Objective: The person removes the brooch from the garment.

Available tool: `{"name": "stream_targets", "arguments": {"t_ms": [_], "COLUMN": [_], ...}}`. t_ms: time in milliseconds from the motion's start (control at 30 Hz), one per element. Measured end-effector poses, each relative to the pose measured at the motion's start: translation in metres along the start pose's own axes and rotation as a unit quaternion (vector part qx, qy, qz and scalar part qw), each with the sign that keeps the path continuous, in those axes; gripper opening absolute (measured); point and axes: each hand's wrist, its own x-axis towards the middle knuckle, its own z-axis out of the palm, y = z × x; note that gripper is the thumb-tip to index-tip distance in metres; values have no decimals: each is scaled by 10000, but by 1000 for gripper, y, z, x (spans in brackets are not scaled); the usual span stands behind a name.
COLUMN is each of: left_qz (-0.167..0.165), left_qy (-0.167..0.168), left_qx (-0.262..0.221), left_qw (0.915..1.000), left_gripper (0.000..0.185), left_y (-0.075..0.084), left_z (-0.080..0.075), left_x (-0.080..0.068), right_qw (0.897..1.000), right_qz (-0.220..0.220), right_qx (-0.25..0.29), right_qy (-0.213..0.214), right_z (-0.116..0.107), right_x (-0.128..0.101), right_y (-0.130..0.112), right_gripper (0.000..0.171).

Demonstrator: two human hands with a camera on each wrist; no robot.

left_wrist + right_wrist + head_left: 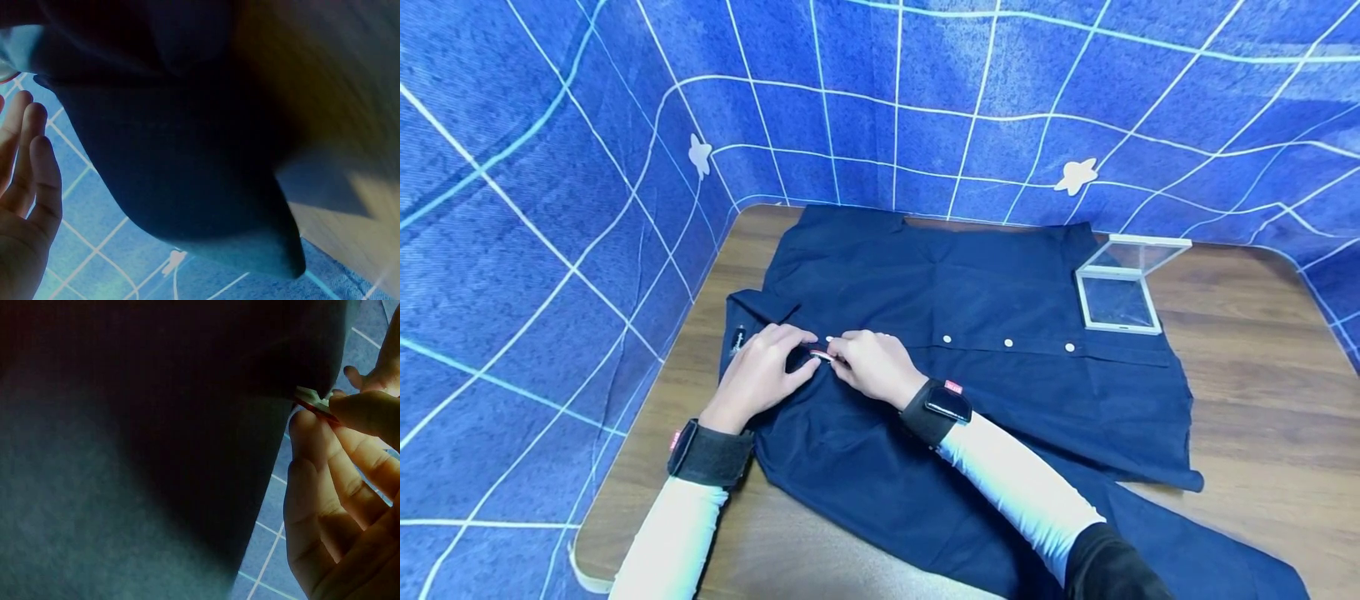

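A dark navy shirt with white buttons lies spread over the table. My right hand pinches a small flat piece with a silvery face and a red edge between thumb and fingertips, close against the shirt's cloth. Opposite it, my left hand rests on the shirt near the collar, thumb and index finger apart on either side of the dark cloth there. In the left wrist view, the other fingers of that hand look straight. The shadowed shirt fills much of both wrist views.
A white-framed box with a raised transparent lid stands on the shirt at the right. One sleeve stretches towards the front right. Wooden tabletop shows at both sides. A blue curtain with white lines hangs behind and at the left.
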Motion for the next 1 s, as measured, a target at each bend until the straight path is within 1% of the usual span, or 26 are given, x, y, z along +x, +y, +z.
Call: {"name": "stream_targets", "arguments": {"t_ms": [500, 700, 833, 1000], "left_qz": [-115, -193, -195, -161], "left_qy": [-205, -387, -415, -423], "left_qx": [-77, -135, -186, -153], "left_qw": [9997, 9990, 9988, 9989], "left_gripper": [28, 27, 27, 27], "left_y": [8, 15, 20, 27], "left_z": [0, 5, 8, 10], "left_x": [5, 12, 16, 22], "right_qw": [9999, 9997, 9996, 9992], "right_qz": [149, 226, 293, 385], "right_qx": [19, 27, -22, 64], "right_qy": [-60, 19, 48, 79], "right_z": [-4, -9, -13, -18], "right_x": [-5, -14, -19, -27], "right_y": [4, 10, 15, 21], "right_gripper": [6, 5, 5, 6]}}
